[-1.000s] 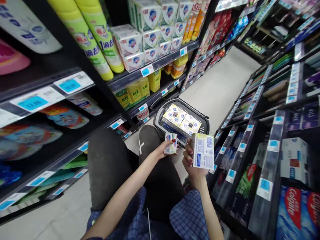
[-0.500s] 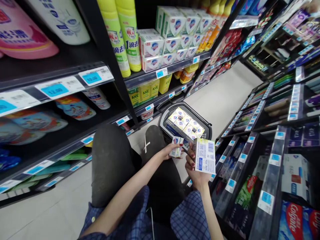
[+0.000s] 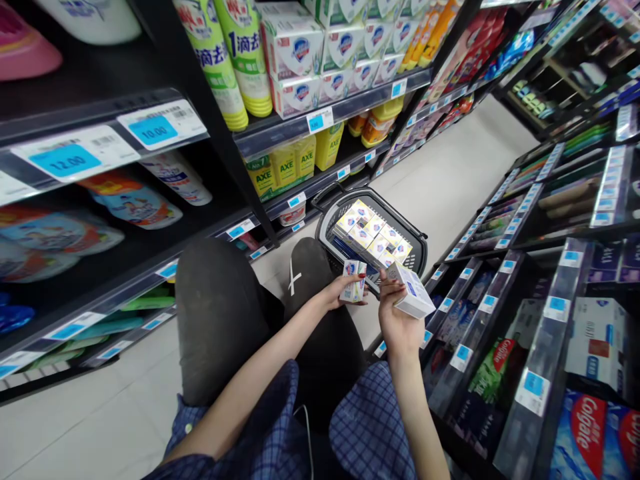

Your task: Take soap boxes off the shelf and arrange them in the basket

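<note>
Gripping, left hand (image 3: 334, 293): small printed box (image 3: 354, 288), near basket (image 3: 407, 223).
Right hand (image 3: 397, 310): grasping larger white box (image 3: 414, 295), tilted, just apart from small printed box.
Basket: on floor (image 3: 440, 167), bearing yellow-and-white boxes (image 3: 373, 230).

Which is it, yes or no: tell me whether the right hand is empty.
No, the right hand grips a white box.

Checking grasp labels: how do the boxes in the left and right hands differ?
The left box shows a red-and-blue logo; the right box shows white faces with blue print. The left box's sides run nearly upright in the picture, while the right box slants. The left box looks smaller in view than the right box. Both are pale printed cartons, gripped by the left hand and right hand respectively.
</note>
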Tool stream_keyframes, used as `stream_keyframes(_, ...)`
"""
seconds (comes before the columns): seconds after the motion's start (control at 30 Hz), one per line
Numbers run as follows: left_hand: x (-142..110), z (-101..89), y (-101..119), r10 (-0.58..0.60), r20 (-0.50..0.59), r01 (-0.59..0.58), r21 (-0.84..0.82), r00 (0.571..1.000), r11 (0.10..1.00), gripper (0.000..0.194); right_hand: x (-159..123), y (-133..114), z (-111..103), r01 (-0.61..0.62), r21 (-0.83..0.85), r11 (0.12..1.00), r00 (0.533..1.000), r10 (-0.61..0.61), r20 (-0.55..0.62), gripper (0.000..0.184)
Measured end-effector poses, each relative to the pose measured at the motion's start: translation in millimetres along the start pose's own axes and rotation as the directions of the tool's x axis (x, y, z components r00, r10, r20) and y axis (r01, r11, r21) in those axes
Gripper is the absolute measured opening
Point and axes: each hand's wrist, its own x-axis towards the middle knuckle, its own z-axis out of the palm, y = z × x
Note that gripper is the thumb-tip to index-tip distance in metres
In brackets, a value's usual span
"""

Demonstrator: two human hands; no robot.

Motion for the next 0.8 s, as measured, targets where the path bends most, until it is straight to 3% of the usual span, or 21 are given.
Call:
stream_keyframes(0.2, -2.5, 2.0, 0.9, 0.004, -0.024, -0.004, 0.008, 1.000, 1.000, 0.016, 1.0, -7.0, -2.0, 0.038, 0.208, 0.977, 0.999, -0.032, -0.034, 0.068)
stream_keyframes(0.33, -4.2, 3.5, 1.9, 0.007, -0.032, -0.007, 0.006, 0.999, 1.000, 0.015, -0.3, -9.2, -2.2, 0.020, 0.211, 0.977, 1.000, -0.015, -0.026, 0.068)
stream_keyframes(0.63, -3.4, 2.4, 1.4, 0.015, -0.026, -0.015, 0.000, 1.000, 1.000, 0.016, -2.2, -15.9, -3.4, 0.048, 0.067, 0.997, 0.999, -0.048, 0.005, 0.067)
stream_keyframes(0.73, -0.4, 0.6, -0.5, 0.024, -0.024, -0.024, 0.003, 0.999, 1.000, 0.019, -1.2, -20.1, -4.1, 0.106, -0.116, 0.988, 0.994, -0.110, -0.029, 0.061)
stream_keyframes(0.8, 1.8, -0.3, -1.8, 0.036, -0.025, -0.036, 0.004, 0.999, 0.999, 0.020, 1.4, -24.4, -7.6, 0.207, -0.283, 0.937, 0.971, -0.231, -0.054, 0.053)
